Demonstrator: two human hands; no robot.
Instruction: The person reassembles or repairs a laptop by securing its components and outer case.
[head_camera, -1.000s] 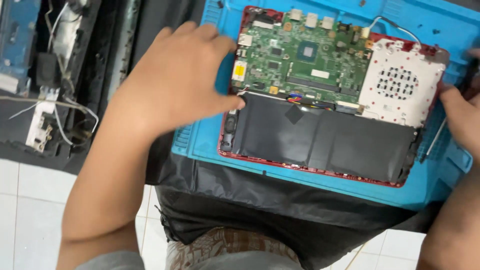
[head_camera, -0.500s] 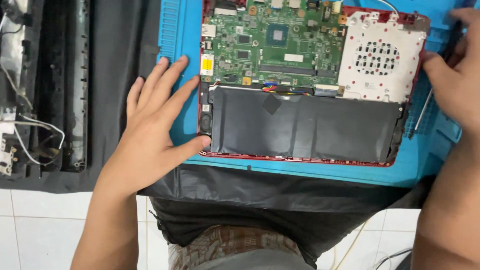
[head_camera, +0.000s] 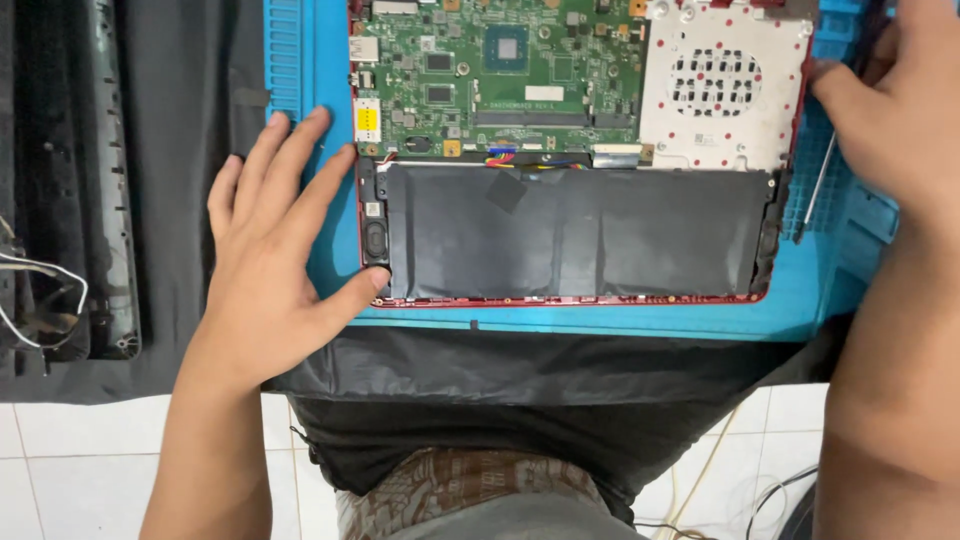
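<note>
An opened red laptop base (head_camera: 570, 299) lies on a blue work mat (head_camera: 300, 60). Its green circuit board (head_camera: 500, 70), flat black battery (head_camera: 580, 235) and white perforated plate (head_camera: 720, 90) are exposed. My left hand (head_camera: 275, 235) lies flat, fingers spread, on the mat against the laptop's left edge, with the thumb touching the lower left corner. My right hand (head_camera: 895, 95) rests at the laptop's upper right corner, thumb on the red edge. A thin metal tool (head_camera: 815, 190) lies on the mat just below it. Neither hand visibly holds anything.
A black laptop cover part (head_camera: 90, 180) with loose white wires (head_camera: 40, 290) lies at the left on a dark cloth (head_camera: 180, 120). A black plastic sheet (head_camera: 560, 370) hangs off the near table edge over my lap. White floor tiles (head_camera: 90, 470) and cables (head_camera: 720, 500) show below.
My left hand slid off the circuit board to the left and down onto the mat at the laptop's edge. The view shifted so the laptop sits higher in frame.
</note>
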